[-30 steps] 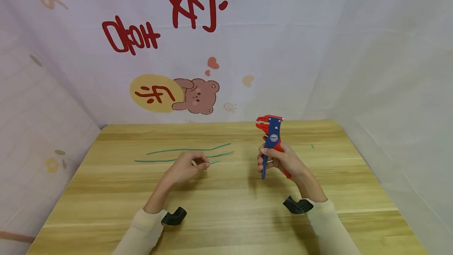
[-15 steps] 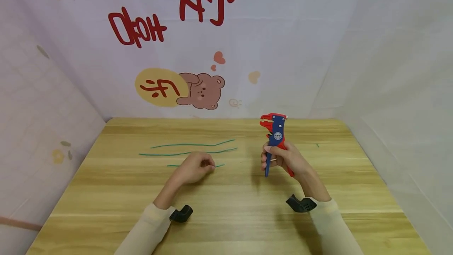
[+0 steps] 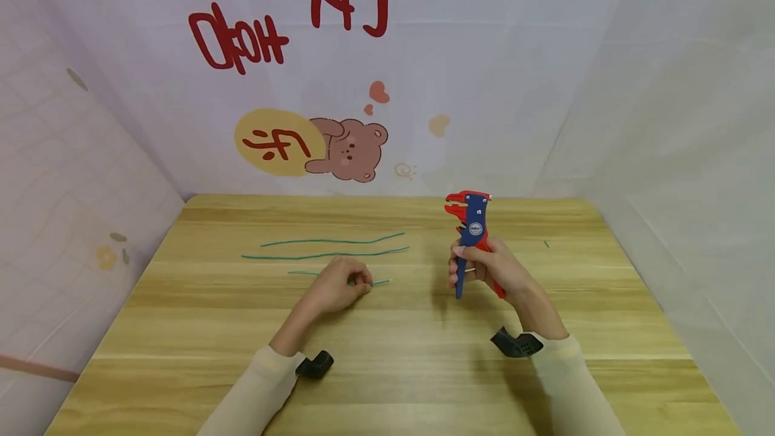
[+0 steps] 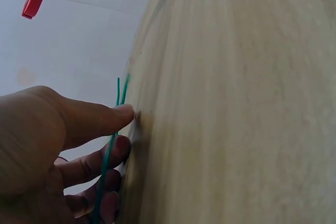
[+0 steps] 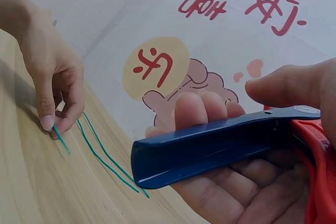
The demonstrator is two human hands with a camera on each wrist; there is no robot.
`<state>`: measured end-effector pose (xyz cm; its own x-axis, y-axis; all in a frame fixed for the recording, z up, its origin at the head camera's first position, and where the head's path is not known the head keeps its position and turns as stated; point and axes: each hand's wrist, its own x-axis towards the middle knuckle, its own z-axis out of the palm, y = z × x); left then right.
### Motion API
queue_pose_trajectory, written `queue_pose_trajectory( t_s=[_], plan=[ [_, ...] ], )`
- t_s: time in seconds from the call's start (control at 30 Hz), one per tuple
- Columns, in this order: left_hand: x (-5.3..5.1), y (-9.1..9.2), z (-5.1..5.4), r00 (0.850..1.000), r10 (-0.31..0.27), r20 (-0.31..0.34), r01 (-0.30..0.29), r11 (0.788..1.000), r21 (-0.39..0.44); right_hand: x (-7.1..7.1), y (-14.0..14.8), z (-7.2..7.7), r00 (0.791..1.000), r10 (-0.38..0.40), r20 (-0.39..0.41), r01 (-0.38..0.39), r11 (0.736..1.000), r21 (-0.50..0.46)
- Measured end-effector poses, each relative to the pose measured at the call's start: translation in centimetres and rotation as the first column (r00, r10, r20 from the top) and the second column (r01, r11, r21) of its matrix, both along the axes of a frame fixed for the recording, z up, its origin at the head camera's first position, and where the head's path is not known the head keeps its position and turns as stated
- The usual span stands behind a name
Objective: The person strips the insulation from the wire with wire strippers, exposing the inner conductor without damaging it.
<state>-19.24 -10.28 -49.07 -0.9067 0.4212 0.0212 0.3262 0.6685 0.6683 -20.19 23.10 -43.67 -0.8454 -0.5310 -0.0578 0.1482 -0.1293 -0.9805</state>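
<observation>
Left hand (image 3: 342,283): thumb and forefinger pinch the near wire (image 3: 303,273), a thin green strand low over the table (image 3: 387,369). One end of it shows beyond the fingertips on the side toward the right hand; the other runs out behind the knuckles, away from that hand. Whether the pinched stretch touches the table or is lifted cannot be told. The remaining fingers are bent and lie beside the thumb and forefinger.

Right hand (image 3: 493,268): fingers curl round the handles of the wire stripper (image 3: 475,221), which is red and blue. The tool is held up from the table, its head pointing away from the wrist and its red jaws facing the left hand's side, standing apart with a gap between them. The blue handle (image 5: 210,148) lies across the curled fingers; the two handles are spread.

Just past the left hand's knuckles lies the middle wire (image 3: 315,256), also green, and beyond that the far wire (image 3: 333,241); the two run roughly side by side without touching. A short green scrap (image 3: 547,244) lies on the table beyond the right hand, on its outer side. Ahead of both hands hangs a pale backdrop (image 3: 490,73) printed with a bear (image 3: 356,151).
</observation>
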Motion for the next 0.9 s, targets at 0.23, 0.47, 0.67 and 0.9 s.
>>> queue_pose_trajectory(
  t_s=[0.23, 0.47, 0.67, 0.9],
  plan=[
    [0.4, 0.2, 0.2, 0.998, 0.048, -0.033, -0.049, 0.999, -0.017, 0.3, -0.1, 0.1, 1.0, 0.001, 0.008, -0.001, 1.0, 0.01],
    [0.8, 0.1, 0.8, 0.995, 0.081, -0.062, -0.082, 0.997, -0.006, 0.3, -0.2, 0.3, 1.0, 0.004, 0.003, -0.004, 1.0, 0.011],
    [0.6, 0.1, 1.2, 0.992, 0.106, -0.066, -0.102, 0.993, 0.067, 0.3, -0.1, 0.2, 1.0, -0.01, 0.011, 0.01, 1.0, 0.02],
    [-0.4, 0.5, 1.2, 0.989, 0.105, -0.105, -0.096, 0.991, 0.093, 0.2, -0.1, 0.1, 1.0, -0.021, 0.022, 0.02, 0.999, 0.032]
  ],
)
